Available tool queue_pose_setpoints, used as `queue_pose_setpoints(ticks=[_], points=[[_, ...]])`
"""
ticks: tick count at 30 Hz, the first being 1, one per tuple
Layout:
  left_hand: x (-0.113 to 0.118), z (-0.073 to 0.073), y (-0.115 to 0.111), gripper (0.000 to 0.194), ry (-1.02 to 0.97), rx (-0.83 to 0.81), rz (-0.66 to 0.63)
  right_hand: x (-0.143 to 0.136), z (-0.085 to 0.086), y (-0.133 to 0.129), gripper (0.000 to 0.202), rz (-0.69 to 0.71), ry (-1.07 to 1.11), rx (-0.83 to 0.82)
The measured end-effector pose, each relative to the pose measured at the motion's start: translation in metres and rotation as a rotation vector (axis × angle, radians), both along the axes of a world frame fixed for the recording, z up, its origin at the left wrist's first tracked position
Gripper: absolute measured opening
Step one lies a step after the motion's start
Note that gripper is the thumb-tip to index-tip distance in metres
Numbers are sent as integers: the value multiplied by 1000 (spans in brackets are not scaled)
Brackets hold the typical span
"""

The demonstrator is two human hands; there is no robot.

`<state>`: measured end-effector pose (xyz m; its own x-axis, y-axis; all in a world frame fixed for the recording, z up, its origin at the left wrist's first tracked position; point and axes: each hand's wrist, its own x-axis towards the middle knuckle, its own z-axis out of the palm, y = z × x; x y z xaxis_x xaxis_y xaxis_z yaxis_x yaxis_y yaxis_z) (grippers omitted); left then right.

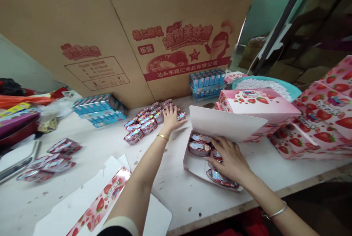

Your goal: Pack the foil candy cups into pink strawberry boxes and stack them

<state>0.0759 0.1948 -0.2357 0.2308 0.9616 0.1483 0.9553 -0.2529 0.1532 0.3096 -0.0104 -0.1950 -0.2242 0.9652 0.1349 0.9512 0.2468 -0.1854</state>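
My left hand [171, 118] is stretched out with its fingers spread, resting over the right end of a cluster of small oval packs [148, 125] with shiny lids and red strawberry print. Inside an open white carton [189, 164], my right hand [231, 159] has thumb and fingers around a small oval pack [216, 154], partly hidden by the hand. Other oval packs [200, 148] lie in the same carton. The carton's lid flap [222, 122] stands raised behind my right hand.
Closed pink strawberry boxes [258, 107] stand at the right, near a teal basin [295, 89] of white pieces. Blue packs [99, 109] sit before a large cardboard box [115, 26]. More oval packs [49, 162] and a flat carton blank [90, 195] lie at left.
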Motion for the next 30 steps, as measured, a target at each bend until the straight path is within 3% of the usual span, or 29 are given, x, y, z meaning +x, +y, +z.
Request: queue_pose_setpoints(ticks=[4,8,11,14,17,20,23,26,30], points=[[14,-16,-2,83,92,27,64,-5,6,-15,67,158,23,32],[7,-23,-17,59,61,108,-46,-16,6,-29,53,240,22,4],[-7,-20,-29,60,-69,138,-124,-19,6,-32,41,219,-28,-36],[-28,-3,-49,75,-400,155,-100,-18,10,-34,46,187,-75,-55],[-49,35,-81,81,-714,40,-146,-17,14,-38,51,137,-109,-82],[-52,81,-116,72,-747,-224,-454,-17,15,-42,46,66,-116,-82],[-26,109,-142,70,-543,-384,-750,-19,13,-47,49,0,-87,-60],[13,112,-149,70,-265,-372,-838,-20,13,-50,51,-55,-66,-71],[42,97,-141,70,-95,-322,-870,-16,16,-51,53,-84,-55,-100]])
